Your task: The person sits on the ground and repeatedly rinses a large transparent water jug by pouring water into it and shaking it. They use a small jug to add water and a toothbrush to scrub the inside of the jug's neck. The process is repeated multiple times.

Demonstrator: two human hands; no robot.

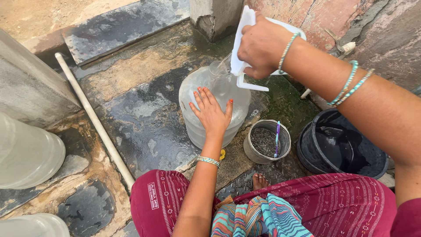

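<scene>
Large clear water jar (pixel 199 90) at frame centre on wet stone floor (pixel 140 118); left hand (pixel 211 112) flat on shoulder, fingers spread, steadying; right hand (pixel 262 46) clamped on tilted white jug (pixel 242 26), spout at jar mouth.

Left hand (pixel 212 113) flat, fingers spread; right hand (pixel 261 46) raised, fist closed.
</scene>
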